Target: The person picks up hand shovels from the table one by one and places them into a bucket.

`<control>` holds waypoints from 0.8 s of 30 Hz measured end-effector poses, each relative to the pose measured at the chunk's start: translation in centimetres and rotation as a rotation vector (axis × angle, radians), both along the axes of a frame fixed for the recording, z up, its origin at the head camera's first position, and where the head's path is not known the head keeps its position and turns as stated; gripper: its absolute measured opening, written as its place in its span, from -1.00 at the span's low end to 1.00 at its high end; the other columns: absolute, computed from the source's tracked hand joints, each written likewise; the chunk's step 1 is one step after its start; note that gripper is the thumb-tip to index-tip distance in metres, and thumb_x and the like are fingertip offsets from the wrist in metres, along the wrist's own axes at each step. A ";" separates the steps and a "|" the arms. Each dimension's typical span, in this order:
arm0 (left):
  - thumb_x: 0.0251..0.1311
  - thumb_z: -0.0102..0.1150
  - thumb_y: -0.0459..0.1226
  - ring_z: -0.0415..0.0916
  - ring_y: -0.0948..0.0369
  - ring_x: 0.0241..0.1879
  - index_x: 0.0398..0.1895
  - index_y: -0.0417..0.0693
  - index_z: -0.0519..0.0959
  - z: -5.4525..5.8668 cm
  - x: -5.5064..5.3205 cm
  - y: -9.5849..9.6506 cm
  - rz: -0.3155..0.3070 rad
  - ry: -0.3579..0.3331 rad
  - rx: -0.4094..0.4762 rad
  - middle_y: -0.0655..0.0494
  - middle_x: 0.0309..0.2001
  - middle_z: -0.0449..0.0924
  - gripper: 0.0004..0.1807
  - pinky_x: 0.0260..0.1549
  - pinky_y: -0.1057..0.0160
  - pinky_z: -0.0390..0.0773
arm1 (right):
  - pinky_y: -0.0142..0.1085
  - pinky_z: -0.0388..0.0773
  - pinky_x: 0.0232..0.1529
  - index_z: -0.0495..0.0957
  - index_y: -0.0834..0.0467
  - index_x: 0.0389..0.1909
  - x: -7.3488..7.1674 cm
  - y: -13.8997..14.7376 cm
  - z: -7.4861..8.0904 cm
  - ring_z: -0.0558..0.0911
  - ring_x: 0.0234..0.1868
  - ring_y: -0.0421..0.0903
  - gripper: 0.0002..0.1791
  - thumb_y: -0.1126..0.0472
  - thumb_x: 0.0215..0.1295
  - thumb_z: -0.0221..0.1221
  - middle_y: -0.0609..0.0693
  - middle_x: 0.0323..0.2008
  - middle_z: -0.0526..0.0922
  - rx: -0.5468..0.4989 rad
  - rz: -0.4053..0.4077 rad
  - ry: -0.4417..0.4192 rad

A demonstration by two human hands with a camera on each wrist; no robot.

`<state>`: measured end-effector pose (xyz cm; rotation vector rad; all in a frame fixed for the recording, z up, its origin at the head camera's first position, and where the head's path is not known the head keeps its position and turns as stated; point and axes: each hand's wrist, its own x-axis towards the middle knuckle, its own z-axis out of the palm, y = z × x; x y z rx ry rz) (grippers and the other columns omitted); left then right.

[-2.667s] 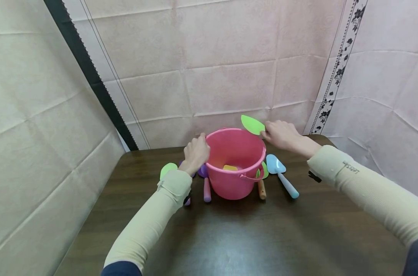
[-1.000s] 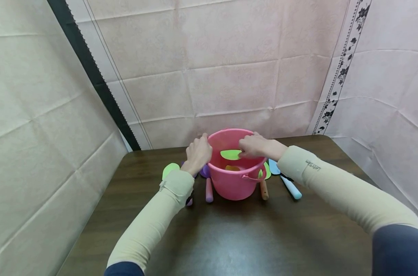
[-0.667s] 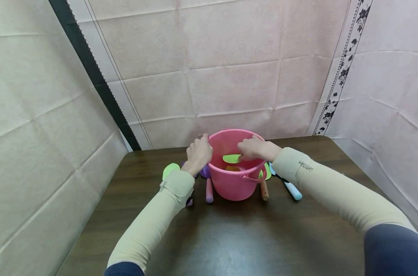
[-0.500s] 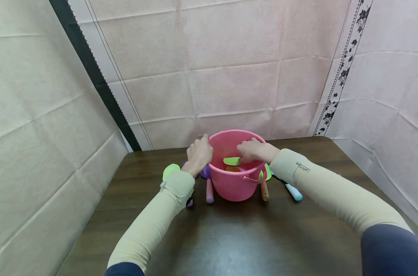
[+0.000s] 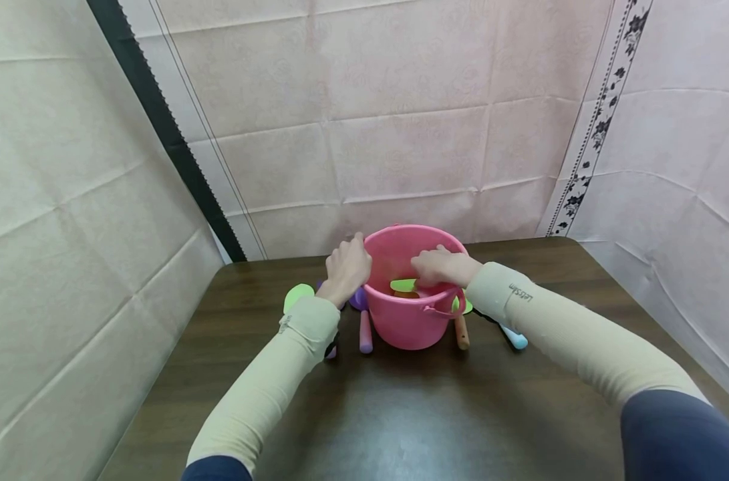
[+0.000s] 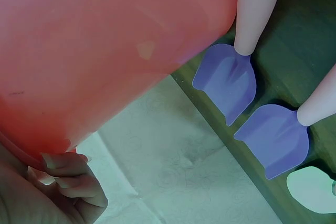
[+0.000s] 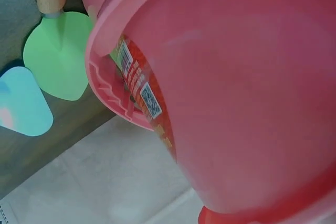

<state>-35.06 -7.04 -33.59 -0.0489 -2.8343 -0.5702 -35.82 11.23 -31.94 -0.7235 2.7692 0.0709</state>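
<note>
A pink bucket (image 5: 400, 327) stands upright on the table. My left hand (image 5: 347, 268) grips its left rim, and in the left wrist view the curled fingers (image 6: 79, 179) hold the rim. My right hand (image 5: 441, 266) reaches into the bucket from the right, holding a light green trowel (image 5: 403, 285); its handle is hidden by the hand and bucket. Below that blade a yellow piece (image 5: 407, 294) lies inside the bucket. The right wrist view has the bucket's outer wall (image 7: 236, 87) with a printed label, and the right hand is out of sight there.
Left of the bucket lie purple shovels (image 6: 231, 80) with pink handles and a green-bladed tool (image 5: 298, 296). To its right are a wooden-handled green trowel (image 7: 58, 53) and a blue one (image 5: 513, 337), partly covered by the right sleeve. Patterned cloth (image 5: 400, 133) hangs behind the table.
My right hand has carried the green trowel from above the bucket's right rim down inside it, sinking slightly lower in the last second. The left hand has stayed on the rim.
</note>
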 end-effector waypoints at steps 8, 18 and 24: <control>0.39 -0.17 -0.21 0.62 -0.06 -0.13 0.04 0.02 0.44 0.0 0.0 0.0 0.001 -0.002 0.006 -0.06 -0.16 0.62 -0.74 -0.16 -0.04 0.55 | 0.03 0.27 0.22 0.55 0.07 -0.19 0.2 -0.1 -0.5 0.52 -0.14 -0.02 -0.80 0.15 0.17 0.24 0.00 -0.27 0.62 -0.027 -0.029 -0.058; 0.39 -0.18 -0.20 0.61 -0.07 -0.13 0.04 0.02 0.44 0.2 0.0 0.0 0.003 0.008 0.005 -0.06 -0.16 0.62 -0.74 -0.15 -0.04 0.54 | -0.02 0.28 0.15 0.54 0.05 -0.26 0.1 -0.2 -0.4 0.50 -0.17 -0.04 -0.86 0.18 0.13 0.21 -0.03 -0.31 0.61 -0.033 -0.037 -0.065; 0.39 -0.16 -0.21 0.62 -0.06 -0.14 0.06 0.02 0.44 0.0 0.0 0.0 -0.004 0.006 0.014 -0.05 -0.17 0.62 -0.73 -0.17 -0.03 0.55 | -0.05 0.34 0.11 0.55 0.04 -0.25 0.0 -0.2 -0.8 0.52 -0.17 -0.05 -0.80 0.15 0.07 0.27 -0.04 -0.31 0.62 -0.031 -0.053 -0.081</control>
